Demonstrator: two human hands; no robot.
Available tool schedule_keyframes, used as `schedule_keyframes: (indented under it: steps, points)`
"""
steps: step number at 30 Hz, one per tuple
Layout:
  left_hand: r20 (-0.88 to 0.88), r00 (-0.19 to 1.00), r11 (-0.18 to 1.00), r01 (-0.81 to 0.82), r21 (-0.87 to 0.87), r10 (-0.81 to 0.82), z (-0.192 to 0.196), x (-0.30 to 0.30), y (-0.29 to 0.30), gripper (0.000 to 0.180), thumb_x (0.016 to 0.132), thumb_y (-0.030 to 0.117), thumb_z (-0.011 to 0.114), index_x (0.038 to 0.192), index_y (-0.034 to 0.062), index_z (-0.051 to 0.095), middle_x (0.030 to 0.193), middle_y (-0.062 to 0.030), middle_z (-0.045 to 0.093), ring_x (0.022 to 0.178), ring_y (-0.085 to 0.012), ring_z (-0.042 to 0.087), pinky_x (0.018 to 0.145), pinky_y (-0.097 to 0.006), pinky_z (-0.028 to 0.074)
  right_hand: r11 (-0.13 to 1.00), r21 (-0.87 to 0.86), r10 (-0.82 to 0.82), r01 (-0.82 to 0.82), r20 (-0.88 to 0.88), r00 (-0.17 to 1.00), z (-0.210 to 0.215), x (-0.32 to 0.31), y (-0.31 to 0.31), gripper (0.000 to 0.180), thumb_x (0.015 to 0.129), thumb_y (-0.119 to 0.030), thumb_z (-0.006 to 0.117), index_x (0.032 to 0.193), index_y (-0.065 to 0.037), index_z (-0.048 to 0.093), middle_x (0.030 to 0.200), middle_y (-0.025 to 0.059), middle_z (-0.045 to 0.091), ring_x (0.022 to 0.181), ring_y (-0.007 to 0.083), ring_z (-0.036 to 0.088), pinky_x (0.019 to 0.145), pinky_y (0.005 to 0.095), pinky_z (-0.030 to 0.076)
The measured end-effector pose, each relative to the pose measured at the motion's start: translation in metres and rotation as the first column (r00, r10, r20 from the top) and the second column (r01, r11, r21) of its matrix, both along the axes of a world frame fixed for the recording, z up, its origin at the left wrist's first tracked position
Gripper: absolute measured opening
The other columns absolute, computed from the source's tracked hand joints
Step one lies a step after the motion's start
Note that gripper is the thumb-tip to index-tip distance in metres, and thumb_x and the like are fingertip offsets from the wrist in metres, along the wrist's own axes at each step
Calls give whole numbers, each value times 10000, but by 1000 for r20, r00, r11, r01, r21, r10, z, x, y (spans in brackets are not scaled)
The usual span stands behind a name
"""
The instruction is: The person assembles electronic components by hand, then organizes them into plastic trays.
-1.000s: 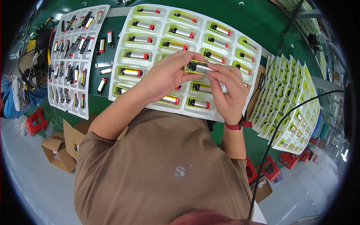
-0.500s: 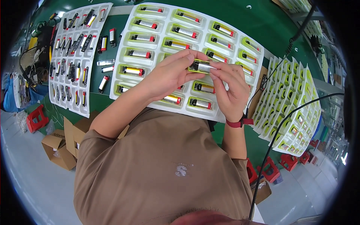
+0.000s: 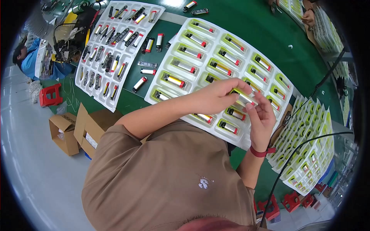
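Note:
Over the white moulded tray [image 3: 211, 48], my two hands hold one yellow-green casing [image 3: 245, 98] with a silver battery cell inside. My left hand [image 3: 219, 94] grips its left end between thumb and fingers. At the other end, by the red tip, the thumb and fingertips of my right hand [image 3: 264, 113] close on it; a red band circles that wrist. Similar casings, each with a cell and a dark board end, lie in the tray's pockets, such as the casing [image 3: 228, 127] just below my hands. Some pockets are hidden under my hands and left forearm.
Left of it lies another white tray [image 3: 106, 103] with many cells and boards. Loose cells [image 3: 139, 84] rest between the trays. Stacked filled trays [image 3: 285, 142] and a black cable [image 3: 296, 150] are at right. A person in blue [image 3: 29, 57] sits far left; another person's hand [image 3: 308, 17] shows upper right.
The whole view has shifted and turned, so the trays appear lower and further right. The held casing has tilted, its red end now down to the right. Both hands still grip it.

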State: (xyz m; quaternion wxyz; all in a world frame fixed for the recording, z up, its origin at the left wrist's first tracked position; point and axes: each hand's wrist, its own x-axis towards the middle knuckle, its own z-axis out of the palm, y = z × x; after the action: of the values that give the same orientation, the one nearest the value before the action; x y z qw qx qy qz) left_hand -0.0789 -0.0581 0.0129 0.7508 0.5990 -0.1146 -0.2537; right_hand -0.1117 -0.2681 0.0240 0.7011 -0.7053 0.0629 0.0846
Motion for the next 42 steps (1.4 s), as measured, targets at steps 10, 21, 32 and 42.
schedule_keyframes:
  steps: [10,21,32,42]
  points:
    - [160,987,927,-81,365,23,4,-3,14,304,998,1,542,1289,12,629,1102,-100,686,959,-120,670,825,-272,554,982,-183,21,45,343,939,-7,-4,12,249,875,41,734,1120,13,697,1019,98,648,928,168,685,803,273,575]
    - [452,887,894,-125,431,-94,27,-15,-8,354,930,42,641,1284,50,630,1241,-143,665,1035,-282,675,884,-363,545,978,-172,-59,119,316,947,2,-39,-22,236,865,49,711,1096,-1,715,988,87,656,808,133,660,722,254,541]
    - [553,789,505,-604,617,268,-36,-6,183,405,1034,221,603,1377,6,582,1250,-96,650,1028,-152,598,923,-307,492,768,-629,-64,119,108,992,-6,-109,-90,202,887,-16,677,1084,0,718,977,90,621,703,162,592,656,292,488]
    - [309,901,674,-433,598,305,-35,-3,161,460,1013,234,643,1362,-38,513,1038,-44,631,928,-98,584,824,-246,487,547,-629,-302,552,467,831,-55,-69,-116,389,932,-223,721,1228,21,658,1072,120,653,796,174,602,686,309,500]
